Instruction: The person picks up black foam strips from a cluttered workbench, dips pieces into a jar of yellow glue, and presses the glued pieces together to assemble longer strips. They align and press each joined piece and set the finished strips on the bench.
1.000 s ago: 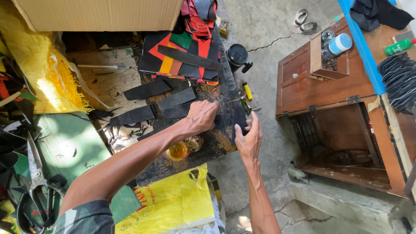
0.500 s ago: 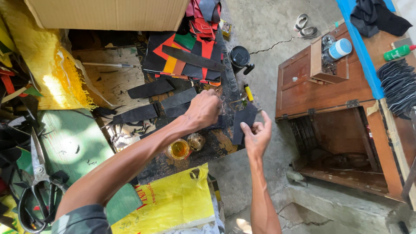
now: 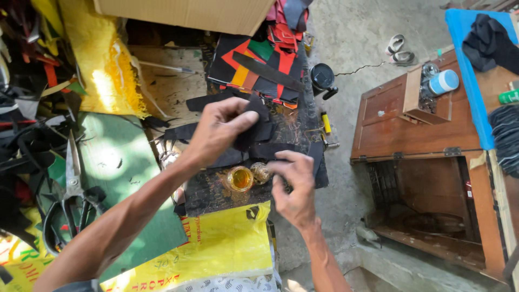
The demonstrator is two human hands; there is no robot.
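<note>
Our left hand [image 3: 219,130] pinching a black leather piece [image 3: 258,120], grip closed, our right hand [image 3: 294,186] fingers curled, pressing a black strip [image 3: 281,150] on the surface [image 3: 216,192]

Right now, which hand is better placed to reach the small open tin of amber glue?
Probably the right hand: its fingers sit just beside the small open tin of amber glue, while the left hand pinches a black leather piece farther up.

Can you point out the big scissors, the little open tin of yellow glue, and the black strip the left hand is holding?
Scissors [image 3: 72,178], head view, blades.
Glue tin [image 3: 240,178], head view, yellow contents.
Black strip [image 3: 259,125], head view, right of the thumb.
</note>
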